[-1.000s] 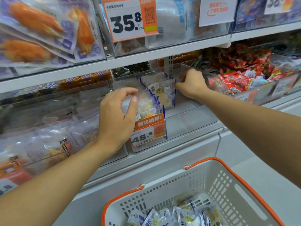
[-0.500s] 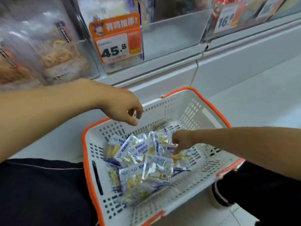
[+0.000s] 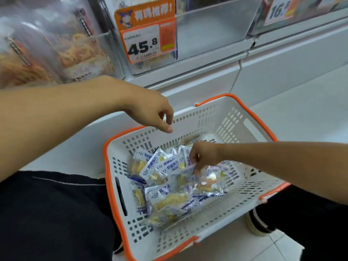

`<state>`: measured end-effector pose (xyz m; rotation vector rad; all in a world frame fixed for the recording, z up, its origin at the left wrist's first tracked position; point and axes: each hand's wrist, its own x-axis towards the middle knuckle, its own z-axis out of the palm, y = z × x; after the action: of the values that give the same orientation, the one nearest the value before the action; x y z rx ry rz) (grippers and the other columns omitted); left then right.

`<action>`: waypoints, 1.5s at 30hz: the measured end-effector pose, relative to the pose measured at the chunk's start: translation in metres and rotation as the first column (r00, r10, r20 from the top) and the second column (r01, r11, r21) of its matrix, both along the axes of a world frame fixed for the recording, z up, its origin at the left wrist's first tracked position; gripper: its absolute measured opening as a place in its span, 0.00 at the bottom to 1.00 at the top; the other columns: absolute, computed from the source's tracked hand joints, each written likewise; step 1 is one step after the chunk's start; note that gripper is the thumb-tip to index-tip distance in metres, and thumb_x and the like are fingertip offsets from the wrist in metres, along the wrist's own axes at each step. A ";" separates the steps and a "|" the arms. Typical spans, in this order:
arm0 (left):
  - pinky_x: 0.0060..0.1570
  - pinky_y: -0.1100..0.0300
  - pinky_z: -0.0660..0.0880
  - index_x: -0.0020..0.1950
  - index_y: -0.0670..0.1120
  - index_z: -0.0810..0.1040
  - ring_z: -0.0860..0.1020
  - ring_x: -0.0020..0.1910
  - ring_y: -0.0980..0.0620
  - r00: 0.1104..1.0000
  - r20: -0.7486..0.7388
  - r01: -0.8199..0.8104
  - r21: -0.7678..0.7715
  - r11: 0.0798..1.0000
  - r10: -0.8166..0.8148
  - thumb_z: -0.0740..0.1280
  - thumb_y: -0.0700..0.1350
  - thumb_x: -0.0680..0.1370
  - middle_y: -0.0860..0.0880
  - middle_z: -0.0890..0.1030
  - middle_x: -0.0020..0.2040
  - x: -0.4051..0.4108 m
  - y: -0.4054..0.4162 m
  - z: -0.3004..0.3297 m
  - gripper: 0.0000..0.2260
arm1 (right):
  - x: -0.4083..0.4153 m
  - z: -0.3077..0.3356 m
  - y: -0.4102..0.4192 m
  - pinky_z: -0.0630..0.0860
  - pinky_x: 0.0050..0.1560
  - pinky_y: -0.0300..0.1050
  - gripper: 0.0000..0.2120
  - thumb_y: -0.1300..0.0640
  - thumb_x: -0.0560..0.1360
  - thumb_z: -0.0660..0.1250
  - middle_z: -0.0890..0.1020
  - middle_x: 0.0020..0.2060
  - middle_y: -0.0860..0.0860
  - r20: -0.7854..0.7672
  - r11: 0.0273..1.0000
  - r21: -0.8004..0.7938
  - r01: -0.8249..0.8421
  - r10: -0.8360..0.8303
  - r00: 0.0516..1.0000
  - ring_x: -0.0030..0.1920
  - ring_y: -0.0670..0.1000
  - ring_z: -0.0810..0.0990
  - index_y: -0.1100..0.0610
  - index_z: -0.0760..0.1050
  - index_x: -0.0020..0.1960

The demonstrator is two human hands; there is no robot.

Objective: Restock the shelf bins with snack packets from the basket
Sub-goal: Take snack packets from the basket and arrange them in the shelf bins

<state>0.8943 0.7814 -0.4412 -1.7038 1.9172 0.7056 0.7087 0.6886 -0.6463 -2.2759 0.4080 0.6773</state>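
A white basket point(image 3: 222, 117) with an orange rim sits on the floor between my knees. Several blue-and-white snack packets point(image 3: 165, 187) lie piled in it. My right hand point(image 3: 202, 154) reaches down into the pile, and its fingertips pinch the top edge of one packet point(image 3: 207, 180). My left hand point(image 3: 150, 112) hovers over the basket's far-left rim, fingers loosely curled, holding nothing. Above stands the clear shelf bin point(image 3: 212, 31) with the orange 45.8 price tag point(image 3: 148, 34); its inside is mostly out of view.
A bin of larger snack bags point(image 3: 56, 51) stands at the upper left. Another bin with a 16.8 tag point(image 3: 278, 10) is at the upper right. My dark trouser leg point(image 3: 52, 213) and a shoe point(image 3: 256, 223) flank the basket on the white floor.
Both hands have left the shelf bin and come down to the basket as my view tilted down. My right hand went into the packet pile; my left stopped above the rim.
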 end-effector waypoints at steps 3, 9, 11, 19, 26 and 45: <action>0.63 0.56 0.70 0.74 0.51 0.67 0.75 0.62 0.51 0.988 -0.065 -0.140 0.002 0.990 0.140 0.57 0.70 0.74 0.53 0.75 0.68 0.002 -0.004 0.003 0.35 | 0.003 0.095 -0.024 0.73 0.41 0.45 0.09 0.60 0.72 0.76 0.79 0.36 0.50 0.366 0.974 -0.208 -0.086 0.159 0.917 0.37 0.47 0.76 0.59 0.77 0.37; 0.39 0.61 0.79 0.57 0.45 0.77 0.81 0.39 0.55 0.239 -0.727 -0.611 0.403 0.681 0.644 0.73 0.56 0.71 0.52 0.83 0.45 0.008 -0.008 0.030 0.21 | -0.017 0.228 -0.043 0.75 0.38 0.53 0.10 0.62 0.80 0.64 0.82 0.45 0.59 0.588 0.533 -0.809 0.247 0.734 0.341 0.41 0.61 0.79 0.64 0.81 0.43; 0.33 0.64 0.78 0.58 0.42 0.79 0.82 0.38 0.55 0.122 -0.822 -0.636 0.365 0.680 0.556 0.75 0.42 0.71 0.47 0.85 0.44 0.007 -0.007 0.043 0.17 | -0.025 0.232 -0.049 0.76 0.39 0.54 0.13 0.58 0.81 0.63 0.82 0.46 0.59 0.541 0.485 -0.841 0.240 0.758 0.365 0.42 0.61 0.80 0.63 0.81 0.44; 0.42 0.61 0.79 0.48 0.55 0.83 0.82 0.38 0.51 0.670 -0.723 -0.619 -0.417 0.665 0.171 0.82 0.40 0.65 0.50 0.85 0.44 -0.002 0.002 0.084 0.17 | -0.004 0.287 -0.047 0.67 0.39 0.28 0.34 0.37 0.69 0.72 0.75 0.61 0.40 0.661 0.799 -0.555 0.233 0.253 0.707 0.41 0.34 0.76 0.46 0.68 0.71; 0.45 0.56 0.81 0.49 0.47 0.81 0.85 0.41 0.49 0.457 -0.888 -0.838 -0.449 0.309 -0.053 0.78 0.35 0.68 0.47 0.86 0.38 -0.004 -0.007 0.095 0.14 | 0.024 0.318 -0.058 0.73 0.44 0.54 0.21 0.34 0.74 0.66 0.74 0.37 0.47 0.460 0.671 -0.715 0.195 0.241 0.854 0.42 0.53 0.75 0.53 0.78 0.45; 0.57 0.59 0.70 0.61 0.49 0.81 0.75 0.56 0.59 0.803 -0.533 -0.569 -0.818 0.078 0.265 0.62 0.46 0.82 0.54 0.82 0.57 0.052 -0.024 0.081 0.11 | 0.118 0.282 -0.204 0.83 0.51 0.56 0.12 0.56 0.69 0.78 0.84 0.45 0.58 0.492 0.748 -0.112 0.654 -0.530 0.691 0.48 0.59 0.85 0.61 0.81 0.48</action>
<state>0.9467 0.7574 -0.3606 -3.2196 2.1640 -0.4120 0.8264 0.4851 -0.3640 -2.2535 1.0222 -0.2486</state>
